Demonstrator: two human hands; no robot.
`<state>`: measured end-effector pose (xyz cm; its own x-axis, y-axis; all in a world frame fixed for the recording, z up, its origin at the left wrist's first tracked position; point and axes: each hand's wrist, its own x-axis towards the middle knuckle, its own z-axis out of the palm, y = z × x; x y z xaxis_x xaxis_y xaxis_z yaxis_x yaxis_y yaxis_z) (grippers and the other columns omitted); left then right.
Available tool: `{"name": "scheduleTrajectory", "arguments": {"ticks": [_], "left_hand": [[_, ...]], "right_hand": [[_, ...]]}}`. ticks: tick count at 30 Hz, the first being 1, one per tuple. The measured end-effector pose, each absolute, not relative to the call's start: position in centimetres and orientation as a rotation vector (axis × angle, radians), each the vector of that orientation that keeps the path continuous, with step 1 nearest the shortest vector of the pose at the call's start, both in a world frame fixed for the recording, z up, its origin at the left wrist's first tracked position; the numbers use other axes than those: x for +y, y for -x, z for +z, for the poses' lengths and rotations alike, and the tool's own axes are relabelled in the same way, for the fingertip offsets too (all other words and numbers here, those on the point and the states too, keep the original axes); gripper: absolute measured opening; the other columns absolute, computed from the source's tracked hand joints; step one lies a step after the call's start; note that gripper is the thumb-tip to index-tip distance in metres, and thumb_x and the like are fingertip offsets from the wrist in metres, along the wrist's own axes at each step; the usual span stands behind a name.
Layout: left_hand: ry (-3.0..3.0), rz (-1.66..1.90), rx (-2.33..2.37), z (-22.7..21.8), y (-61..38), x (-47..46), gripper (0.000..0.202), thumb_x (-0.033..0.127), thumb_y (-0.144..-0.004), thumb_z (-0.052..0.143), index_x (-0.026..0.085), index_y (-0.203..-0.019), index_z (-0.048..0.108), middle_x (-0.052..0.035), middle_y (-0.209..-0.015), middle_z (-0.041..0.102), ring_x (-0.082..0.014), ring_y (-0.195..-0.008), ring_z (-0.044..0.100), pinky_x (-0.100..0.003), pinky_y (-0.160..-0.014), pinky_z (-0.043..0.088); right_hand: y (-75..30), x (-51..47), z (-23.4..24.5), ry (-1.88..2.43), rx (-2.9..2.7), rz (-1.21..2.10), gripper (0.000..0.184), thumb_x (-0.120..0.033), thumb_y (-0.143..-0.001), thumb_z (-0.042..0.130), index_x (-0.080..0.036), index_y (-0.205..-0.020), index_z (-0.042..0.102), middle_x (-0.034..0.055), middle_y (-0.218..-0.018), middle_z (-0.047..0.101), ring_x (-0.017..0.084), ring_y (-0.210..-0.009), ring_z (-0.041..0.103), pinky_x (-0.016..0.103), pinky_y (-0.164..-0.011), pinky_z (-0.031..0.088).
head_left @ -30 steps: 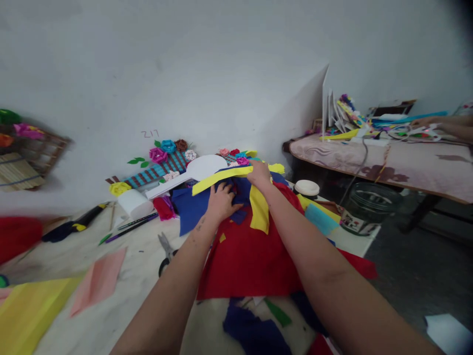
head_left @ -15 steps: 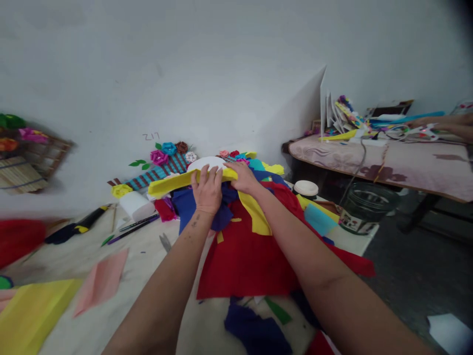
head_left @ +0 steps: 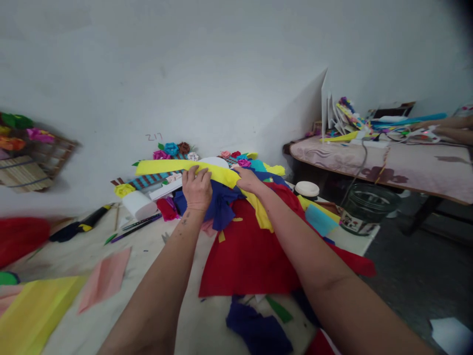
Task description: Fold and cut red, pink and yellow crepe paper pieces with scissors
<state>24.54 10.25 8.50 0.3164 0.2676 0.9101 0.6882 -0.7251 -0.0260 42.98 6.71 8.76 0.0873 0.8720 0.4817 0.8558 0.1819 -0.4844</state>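
A long yellow crepe paper strip (head_left: 162,166) stretches across the far side of the table, its right end hanging down past my wrist. My left hand (head_left: 197,189) grips the strip's lower edge near the middle, fingers bent over it. Farther right, my right hand (head_left: 249,180) pinches the same strip, its fingertips partly hidden. Behind the strip shows the top of a white rounded piece (head_left: 214,161). Blue crepe paper (head_left: 221,199) lies crumpled under the hands, and a large red crepe sheet (head_left: 247,251) spreads below them, between my forearms.
Paper flowers (head_left: 171,149) rest against the wall. On the left lie a white roll (head_left: 138,205), pens (head_left: 136,229), a black and yellow tool (head_left: 83,225) and pink paper (head_left: 105,278). A lidded cup (head_left: 306,190) and glass jar (head_left: 365,209) stand right. Another person's arm (head_left: 451,129) reaches over a second table.
The yellow strip's left part has unfolded wider and risen, now covering more of the white piece. My left hand has shifted slightly left; my right hand stays on the strip.
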Motion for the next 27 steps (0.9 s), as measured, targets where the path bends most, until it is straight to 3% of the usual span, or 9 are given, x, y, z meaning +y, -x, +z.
{"name": "scheduleTrajectory", "arguments": {"ticks": [6, 9, 12, 17, 21, 24, 27], "left_hand": [[2.241, -1.256, -1.077, 8.6, -24.2, 9.4, 0.047, 0.018, -0.073, 0.048, 0.02, -0.12, 0.053, -0.012, -0.129, 0.049, -0.0308, -0.131, 0.023, -0.053, -0.103, 0.015], [2.236, -1.253, -1.163, 8.6, -24.0, 9.4, 0.041, 0.019, -0.077, 0.045, 0.024, -0.116, 0.056, -0.0098, -0.127, 0.052, -0.0316, -0.132, 0.021, -0.058, -0.101, 0.012], [2.194, -1.285, -1.179, 9.0, -23.7, 9.6, 0.035, 0.018, -0.079, 0.042, 0.026, -0.108, 0.061, -0.0077, -0.12, 0.058, -0.0306, -0.13, 0.023, -0.058, -0.1, 0.014], [2.17, -1.526, -1.175, 10.8, -23.9, 9.7, 0.039, 0.017, -0.076, 0.045, 0.024, -0.11, 0.061, -0.0073, -0.12, 0.058, -0.0279, -0.13, 0.026, -0.055, -0.104, 0.012], [2.412, -1.906, -1.251, 12.6, -24.7, 9.8, 0.034, 0.02, -0.071, 0.047, 0.019, -0.1, 0.065, -0.0086, -0.102, 0.066, -0.0279, -0.108, 0.053, -0.044, -0.094, 0.035], [2.656, -2.307, -1.318, 13.5, -25.4, 9.7, 0.022, 0.02, -0.066, 0.049, 0.014, -0.079, 0.066, -0.0071, -0.075, 0.067, -0.0253, -0.084, 0.062, -0.037, -0.076, 0.047], [2.825, -2.613, -1.342, 14.2, -25.8, 9.4, 0.015, 0.02, -0.063, 0.054, 0.013, -0.073, 0.063, -0.0068, -0.069, 0.065, -0.022, -0.073, 0.063, -0.034, -0.067, 0.05]], "right_hand": [[-42.9, 5.8, 10.2, 1.518, -1.637, 0.313, 0.053, 0.0, -0.06, 0.04, -0.02, -0.1, 0.068, 0.0007, -0.1, 0.067, 0.019, -0.092, 0.06, 0.03, -0.082, 0.045], [-43.4, 5.7, 10.1, 1.423, -1.529, 0.464, 0.052, -0.001, -0.061, 0.042, -0.018, -0.103, 0.067, 0.0027, -0.106, 0.065, 0.017, -0.091, 0.06, 0.03, -0.082, 0.046], [-43.8, 5.8, 10.2, 1.282, -1.478, 0.64, 0.047, -0.005, -0.062, 0.05, -0.017, -0.104, 0.065, 0.0037, -0.098, 0.067, 0.016, -0.082, 0.061, 0.031, -0.077, 0.048], [-43.3, 5.2, 11.2, 1.128, -1.403, 0.798, 0.016, -0.022, -0.063, 0.065, -0.015, -0.077, 0.065, 0.0022, -0.071, 0.065, 0.015, -0.064, 0.059, 0.03, -0.063, 0.048], [-42.2, 4.5, 12.0, 1.114, -1.431, 0.7, 0.02, -0.032, -0.065, 0.067, -0.016, -0.061, 0.056, 0.0023, -0.068, 0.062, 0.015, -0.062, 0.058, 0.03, -0.059, 0.047], [-41.6, 4.5, 12.1, 1.075, -1.486, 0.712, 0.021, -0.036, -0.067, 0.065, -0.017, -0.066, 0.056, 0.0034, -0.077, 0.063, 0.016, -0.068, 0.059, 0.031, -0.063, 0.048], [-41.1, 4.8, 11.9, 1.048, -1.487, 0.76, 0.027, -0.04, -0.068, 0.064, -0.017, -0.08, 0.058, 0.0032, -0.077, 0.062, 0.017, -0.069, 0.06, 0.032, -0.065, 0.048]]}}
